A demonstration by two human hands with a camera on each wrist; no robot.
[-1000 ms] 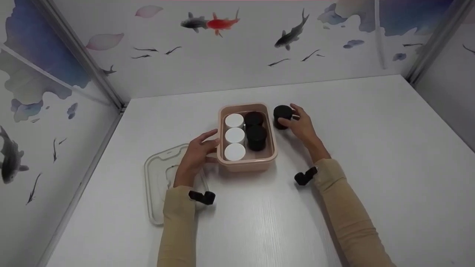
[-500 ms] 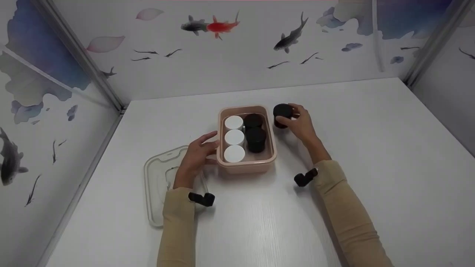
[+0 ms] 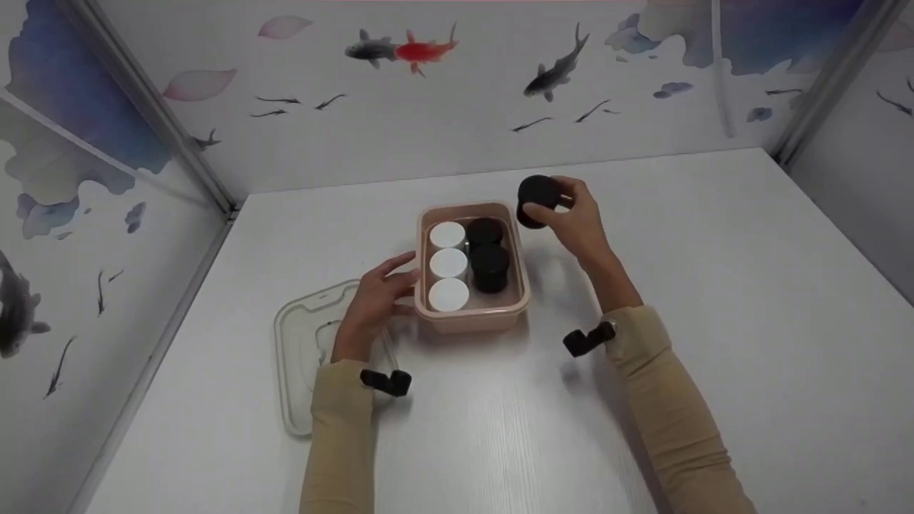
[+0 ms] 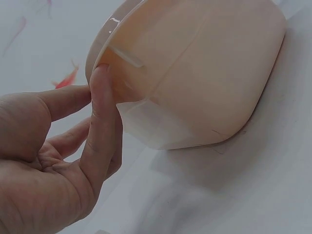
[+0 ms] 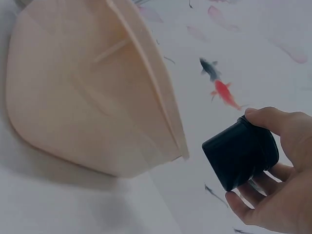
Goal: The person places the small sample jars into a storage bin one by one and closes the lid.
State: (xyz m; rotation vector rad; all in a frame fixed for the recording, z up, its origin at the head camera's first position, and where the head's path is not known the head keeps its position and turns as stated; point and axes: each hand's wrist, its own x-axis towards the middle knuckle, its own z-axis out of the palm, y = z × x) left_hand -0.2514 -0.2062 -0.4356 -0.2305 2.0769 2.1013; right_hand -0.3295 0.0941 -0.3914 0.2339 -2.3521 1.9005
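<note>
In the head view my right hand (image 3: 582,218) holds a black lidded jar (image 3: 537,202) beside the far right corner of a pink plastic box (image 3: 471,323). The right wrist view has this jar (image 5: 239,153) tilted between thumb and fingers, apart from the box wall (image 5: 87,102). With thumb and fingertips, my left hand (image 3: 375,307) holds the box's left rim. Close up, one fingertip of the left hand (image 4: 63,151) presses under that rim. Inside the box stand three white-topped jars (image 3: 448,264) in the left column and two black jars (image 3: 490,268) in the right column.
A pale translucent lid (image 3: 293,371) lies flat on the white table (image 3: 500,428), partly under the left forearm. Walls printed with fish (image 3: 553,75) rise behind and at the sides. Small black devices (image 3: 589,339) sit at both wrists.
My right hand has lifted the black jar off the table and moved it up and away, slightly left. My left hand and the box stay in place.
</note>
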